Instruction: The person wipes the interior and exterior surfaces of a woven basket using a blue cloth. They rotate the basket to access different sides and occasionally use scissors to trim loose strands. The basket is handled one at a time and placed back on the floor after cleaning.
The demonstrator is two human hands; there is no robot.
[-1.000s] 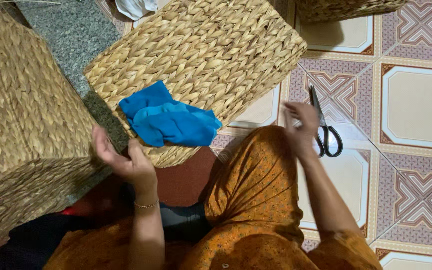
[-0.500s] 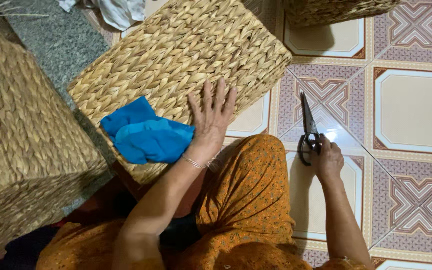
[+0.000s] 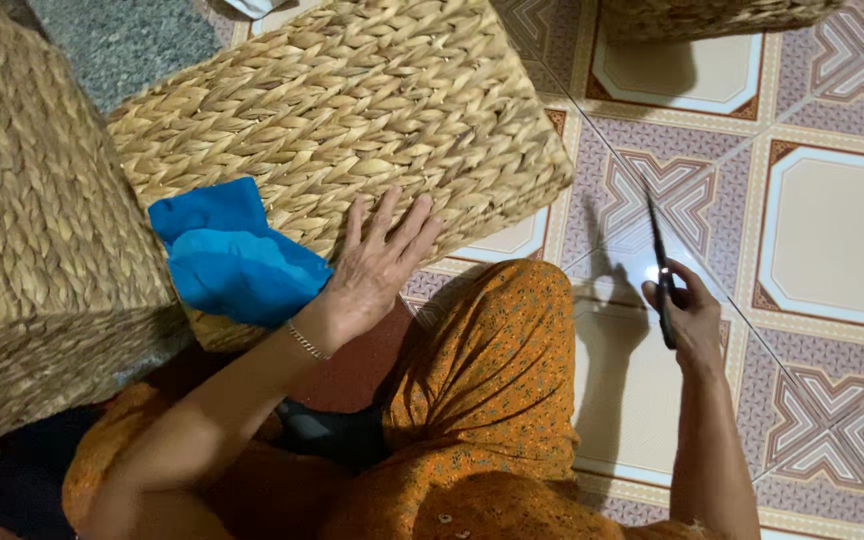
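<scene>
Woven basket (image 3: 352,110) sits on its side across the patterned floor tiles (image 3: 832,230), its braided straw-coloured face turned up toward the camera, right in front of the seated person's knees. Left hand (image 3: 377,265) lies flat on the near edge of that basket, palm down, fingers (image 3: 414,222) fanned apart and stretched out over the weave, a thin bracelet (image 3: 304,340) at the wrist. Just beside that hand, on the left, a bright blue cloth (image 3: 227,255) is crumpled against the basket's lower corner, touching the weave and overlapping it. Over on the right, well apart from the basket, the right hand (image 3: 687,315) is up off the tiles with its fingers curled through the handles of dark scissors (image 3: 660,270); the blades point away from the person, seen edge-on, so I can't tell whether they are apart or together. Orange patterned fabric (image 3: 492,400) drapes the raised knee between the two arms. A second, larger woven basket (image 3: 32,230) fills the left edge, close against the first, and a third basket (image 3: 712,12) peeks in at the top right. Grey speckled flooring (image 3: 132,40) shows at the upper left.
</scene>
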